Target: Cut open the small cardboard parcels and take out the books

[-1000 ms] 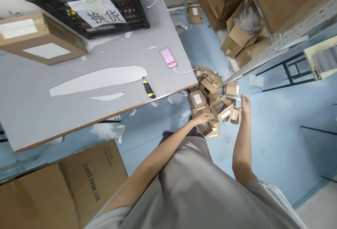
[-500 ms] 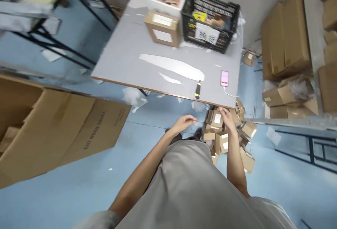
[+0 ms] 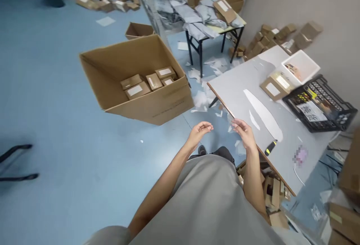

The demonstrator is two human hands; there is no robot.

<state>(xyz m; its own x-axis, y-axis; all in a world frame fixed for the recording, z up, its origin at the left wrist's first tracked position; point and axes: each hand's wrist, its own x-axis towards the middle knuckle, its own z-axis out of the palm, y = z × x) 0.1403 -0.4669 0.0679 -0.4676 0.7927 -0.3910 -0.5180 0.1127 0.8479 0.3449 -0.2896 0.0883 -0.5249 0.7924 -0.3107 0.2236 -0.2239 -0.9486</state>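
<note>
My left hand (image 3: 199, 133) hovers over the floor in front of my body, its fingers curled together toward the thumb. Level with it on the right, my right hand (image 3: 243, 132) is pinched beside the long edge of the grey table (image 3: 236, 83). Whatever either hand may hold is too small or hidden to make out. Closest to the right hand on the table are white paper strips (image 3: 263, 111) and a utility knife (image 3: 270, 147) with a black and yellow handle. A large open carton (image 3: 171, 106) with several small boxes (image 3: 137, 89) inside stands ahead of the left hand.
A black crate (image 3: 312, 119), a white bin (image 3: 309, 68) and a cardboard box (image 3: 272, 88) stand on the table's far side, with a blurred phone (image 3: 300, 156) on a cable nearer. Grey parcels (image 3: 194, 14) cover another table. Paper scraps (image 3: 202, 98) litter the floor.
My view has swung left, so the table now lies to the right and the open carton ahead. Both hands remain in front of my body, fingers still curled.
</note>
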